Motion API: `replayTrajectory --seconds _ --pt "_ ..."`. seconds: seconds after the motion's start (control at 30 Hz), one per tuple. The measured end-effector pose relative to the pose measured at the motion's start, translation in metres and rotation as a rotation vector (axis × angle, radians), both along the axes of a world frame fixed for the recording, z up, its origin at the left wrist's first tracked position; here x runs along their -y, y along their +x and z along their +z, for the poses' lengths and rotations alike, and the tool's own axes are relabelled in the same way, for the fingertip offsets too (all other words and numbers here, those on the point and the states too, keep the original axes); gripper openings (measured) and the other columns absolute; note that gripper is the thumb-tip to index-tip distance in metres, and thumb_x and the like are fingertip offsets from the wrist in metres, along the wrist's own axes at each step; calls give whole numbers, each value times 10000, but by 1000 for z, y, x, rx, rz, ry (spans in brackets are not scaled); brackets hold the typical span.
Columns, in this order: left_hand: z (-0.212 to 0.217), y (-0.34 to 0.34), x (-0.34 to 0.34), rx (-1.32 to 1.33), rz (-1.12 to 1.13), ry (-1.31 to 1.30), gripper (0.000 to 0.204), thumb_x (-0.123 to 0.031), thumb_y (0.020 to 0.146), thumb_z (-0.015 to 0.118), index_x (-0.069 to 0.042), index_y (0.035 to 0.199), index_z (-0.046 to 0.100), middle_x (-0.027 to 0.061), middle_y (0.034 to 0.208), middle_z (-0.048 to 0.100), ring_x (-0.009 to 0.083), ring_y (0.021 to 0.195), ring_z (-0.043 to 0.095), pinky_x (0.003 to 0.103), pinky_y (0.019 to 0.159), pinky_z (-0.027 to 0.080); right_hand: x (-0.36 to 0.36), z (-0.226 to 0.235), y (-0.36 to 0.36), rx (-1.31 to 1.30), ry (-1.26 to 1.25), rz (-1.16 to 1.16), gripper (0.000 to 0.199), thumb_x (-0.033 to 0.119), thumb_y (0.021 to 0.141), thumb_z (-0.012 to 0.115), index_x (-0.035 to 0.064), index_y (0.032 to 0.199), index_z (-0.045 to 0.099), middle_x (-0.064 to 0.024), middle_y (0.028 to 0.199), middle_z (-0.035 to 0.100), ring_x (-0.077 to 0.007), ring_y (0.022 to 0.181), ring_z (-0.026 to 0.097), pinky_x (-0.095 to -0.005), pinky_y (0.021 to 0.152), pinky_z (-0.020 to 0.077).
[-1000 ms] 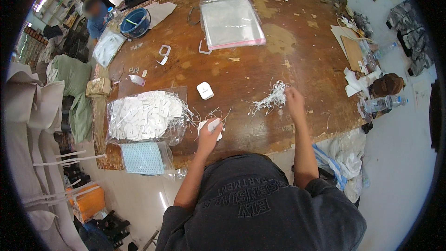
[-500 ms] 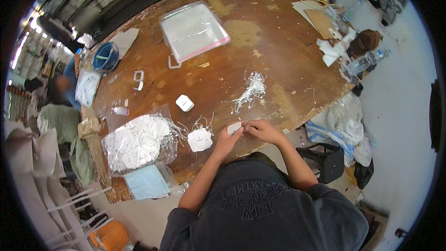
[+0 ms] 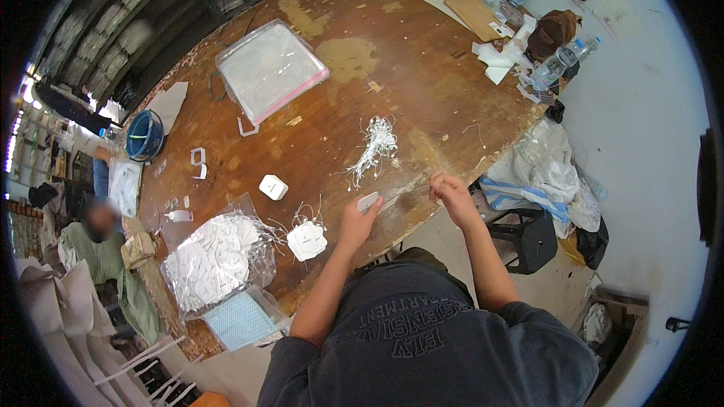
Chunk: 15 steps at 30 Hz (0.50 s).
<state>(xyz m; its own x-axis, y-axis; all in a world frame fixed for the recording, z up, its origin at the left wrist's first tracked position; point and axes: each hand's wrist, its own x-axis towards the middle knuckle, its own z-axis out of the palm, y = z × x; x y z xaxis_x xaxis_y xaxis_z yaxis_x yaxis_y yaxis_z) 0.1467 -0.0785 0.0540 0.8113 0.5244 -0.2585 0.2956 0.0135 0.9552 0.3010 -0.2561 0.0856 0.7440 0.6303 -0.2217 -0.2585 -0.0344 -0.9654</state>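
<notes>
My left hand (image 3: pixel 357 220) is closed around a white hang tag (image 3: pixel 367 202) with clipped corners, over the near part of the wooden table. Apart from it, to the right at the table edge, my right hand (image 3: pixel 454 197) has its fingers pinched together; anything between them is too small to make out. Ahead of my hands lies a loose bundle of white tag strings (image 3: pixel 377 139). Left of my left hand is a small pile of strung white tags (image 3: pixel 308 240). Farther off sits a neat stack of unstrung tags (image 3: pixel 273 187).
A clear plastic bag heaped with tags (image 3: pixel 215 256) lies at the left, beside a light-blue packet (image 3: pixel 240 322). Farther away are a clear bag stack (image 3: pixel 271 71) and a dark blue bucket (image 3: pixel 145 136). A black stool (image 3: pixel 522 240) stands below the right edge.
My right hand has drawn away to the right from the tag, where both hands were together. My left hand keeps the tag. The whole view has shifted a little.
</notes>
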Motion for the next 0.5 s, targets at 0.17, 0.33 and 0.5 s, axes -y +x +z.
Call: replayTrajectory --seconds 0.17,0.33,0.5 --pt "-4 5 8 168 59 -249 269 -203 911 604 1 1082 565 78 890 627 153 754 614 295 672 501 -15 2 0 -179 533 -116 93 97 867 565 66 784 537 -30 777 527 -125 730 512 -275 693 438" --pt "15 4 8 238 139 -353 274 -155 921 577 -5 1140 512 65 920 605 133 772 600 283 693 492 -47 17 -26 -2 56 -9 73 85 878 611 38 915 568 -20 832 577 -82 717 523 -219 649 433" --pt "30 -7 -5 194 171 90 305 -160 919 576 1 1169 509 79 940 608 137 837 590 283 735 466 -83 33 -54 210 7 26 124 71 910 585 11 1020 585 -2 795 643 -47 663 511 -205 596 420"
